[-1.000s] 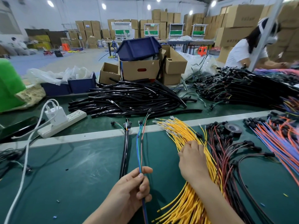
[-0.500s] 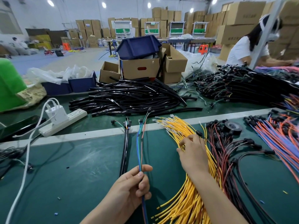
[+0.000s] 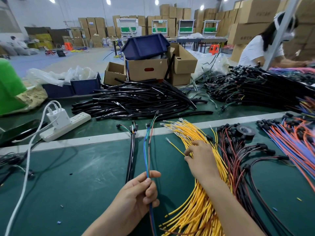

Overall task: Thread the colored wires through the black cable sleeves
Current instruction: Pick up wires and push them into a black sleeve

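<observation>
My left hand pinches a small bundle of blue, green and red wires that runs up and away over the green mat. My right hand sits on the fan of yellow wires and pinches a single yellow wire, pulled out to the left of the pile. A heap of black cable sleeves lies further back on the table. Beside the held bundle lies a finished black sleeve with wires coming out of its end.
Red-and-black leads and orange, blue and purple wires lie right of the yellow pile, with a roll of black tape. A white power strip with a charger lies left. Cardboard boxes stand behind; a person works far right.
My right hand has drawn one yellow wire out leftward from the pile. My left hand keeps its hold on the coloured bundle in about the same place.
</observation>
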The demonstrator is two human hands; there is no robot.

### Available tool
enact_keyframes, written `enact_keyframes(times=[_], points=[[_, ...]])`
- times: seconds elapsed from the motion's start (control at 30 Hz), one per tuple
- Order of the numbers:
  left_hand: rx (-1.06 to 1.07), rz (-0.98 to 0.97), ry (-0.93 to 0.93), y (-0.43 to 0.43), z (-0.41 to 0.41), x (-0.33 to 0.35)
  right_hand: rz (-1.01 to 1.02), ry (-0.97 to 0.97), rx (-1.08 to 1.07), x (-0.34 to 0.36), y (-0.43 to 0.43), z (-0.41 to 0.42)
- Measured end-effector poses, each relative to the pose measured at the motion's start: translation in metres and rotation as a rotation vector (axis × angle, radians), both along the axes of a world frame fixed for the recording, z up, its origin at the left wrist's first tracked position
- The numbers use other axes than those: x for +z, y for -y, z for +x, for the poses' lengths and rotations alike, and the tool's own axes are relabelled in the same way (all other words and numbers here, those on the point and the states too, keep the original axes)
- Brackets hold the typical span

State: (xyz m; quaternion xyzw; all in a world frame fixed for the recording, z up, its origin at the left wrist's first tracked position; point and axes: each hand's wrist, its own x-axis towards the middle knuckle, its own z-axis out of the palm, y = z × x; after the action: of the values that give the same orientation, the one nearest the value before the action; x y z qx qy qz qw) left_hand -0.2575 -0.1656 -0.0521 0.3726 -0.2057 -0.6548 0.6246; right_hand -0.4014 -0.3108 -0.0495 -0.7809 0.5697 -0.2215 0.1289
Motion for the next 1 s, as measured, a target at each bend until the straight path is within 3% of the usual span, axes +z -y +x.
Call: enact_keyframes(times=[0.13,0.2,0.27,0.33,0.43,0.5,0.57,0.73,0.83,1.0], points=[[-0.006,-0.008,-0.006,0.001,0.002,-0.003,0.012,-0.065,-0.018,0.000,-0.002,-0.002],[-0.008,-0.032,0.011,0.001,0.002,-0.003,-0.110,-0.110,0.025,0.006,-0.006,0.001],[0.000,-0.051,0.046,-0.001,0.001,-0.003,-0.286,0.108,0.040,0.018,-0.015,0.004],[0.029,-0.053,0.067,-0.001,0.000,-0.004,-0.299,0.456,0.029,0.028,-0.022,0.002],[0.054,-0.033,0.140,0.000,-0.003,-0.005,-0.081,0.990,0.004,0.041,-0.025,-0.006],[0.046,-0.023,0.214,0.000,-0.004,-0.006,0.120,1.249,0.010,0.045,-0.022,-0.011],[0.030,-0.023,0.286,-0.001,-0.003,-0.007,0.235,1.357,0.034,0.046,-0.020,-0.011],[-0.081,-0.055,0.460,-0.005,-0.002,-0.007,0.199,1.412,0.072,0.045,-0.023,-0.009],[-0.131,-0.069,0.545,-0.006,-0.001,-0.005,0.297,1.549,0.111,0.046,-0.023,-0.009],[-0.153,-0.088,0.544,-0.007,-0.003,-0.002,0.405,1.679,0.187,0.048,-0.024,-0.008]])
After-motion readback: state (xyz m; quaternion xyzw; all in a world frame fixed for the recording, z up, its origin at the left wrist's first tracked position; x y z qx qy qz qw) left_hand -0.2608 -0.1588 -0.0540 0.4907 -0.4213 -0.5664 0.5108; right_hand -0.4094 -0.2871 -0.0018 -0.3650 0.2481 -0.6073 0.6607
